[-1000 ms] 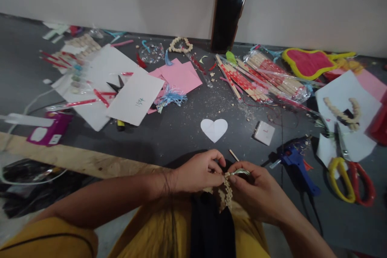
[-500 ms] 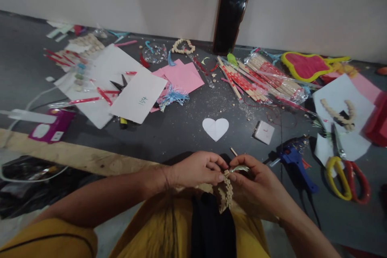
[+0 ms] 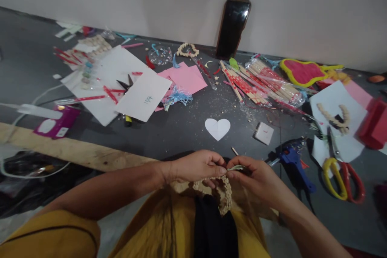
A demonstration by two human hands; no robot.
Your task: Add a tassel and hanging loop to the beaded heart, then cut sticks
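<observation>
Beige beaded loop (image 3: pixel 227 195) below left grip (image 3: pixel 196 165): likely light, brittle.
Pinched at its top, likely the safest hold; right grip (image 3: pixel 256 172) pinches pale tassel (image 3: pixel 237 167).

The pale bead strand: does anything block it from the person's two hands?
Nothing visible does. The pale bead strand hangs at the left hand, and the right hand, close beside it, pinches a thin greenish strip. The white paper heart lies beyond both hands, out of the way.
</observation>
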